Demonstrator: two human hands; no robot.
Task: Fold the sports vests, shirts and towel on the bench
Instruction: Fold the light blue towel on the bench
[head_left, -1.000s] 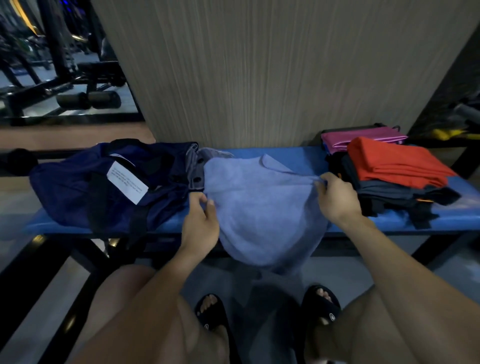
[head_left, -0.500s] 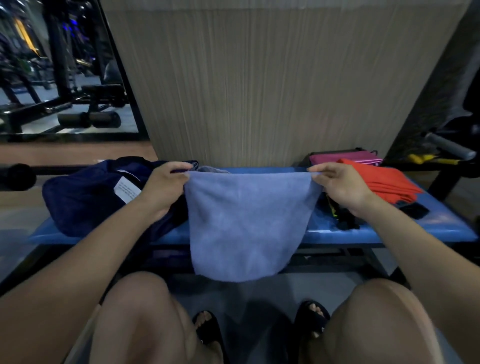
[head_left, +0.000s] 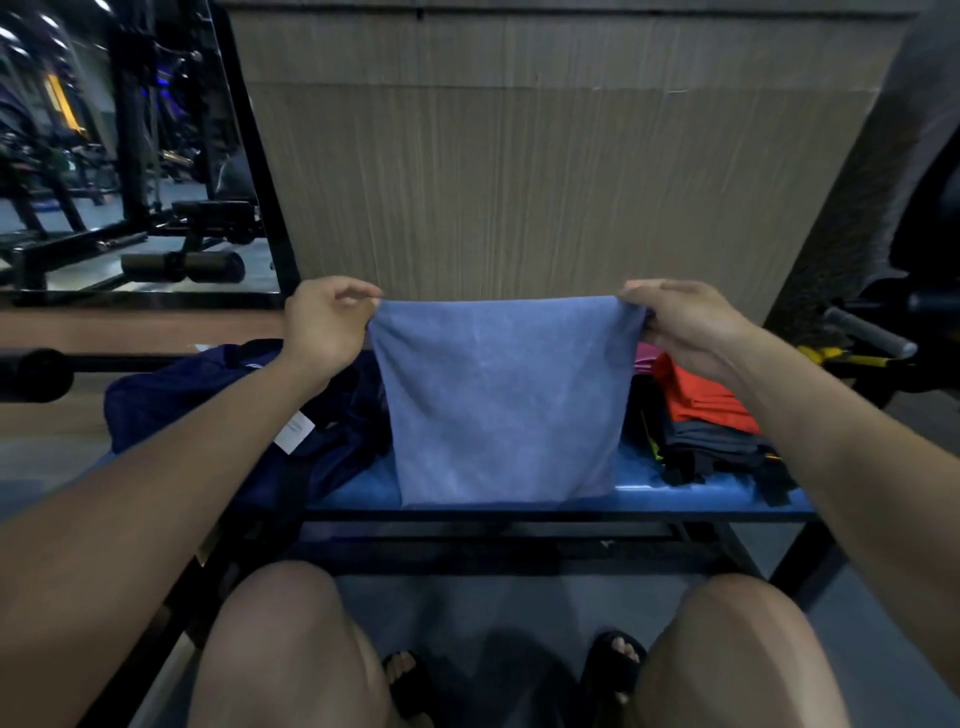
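towel (head_left: 501, 405) hangs above the bench (head_left: 691, 496), so it drops flat | our left hand (head_left: 324, 325) and right hand (head_left: 680, 327) pinch its top corners, keeping the edge taut for folding | folded pile (head_left: 706, 415) sits right

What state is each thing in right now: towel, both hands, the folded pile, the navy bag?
Blue towel: lifted, hanging flat in front of the bench, pinched at both top corners.
Left hand: pinches the towel's top left corner.
Right hand: pinches the top right corner.
Folded pile: stacked on the bench, orange garment on top.
Navy bag: slumped on the bench, white tag showing.
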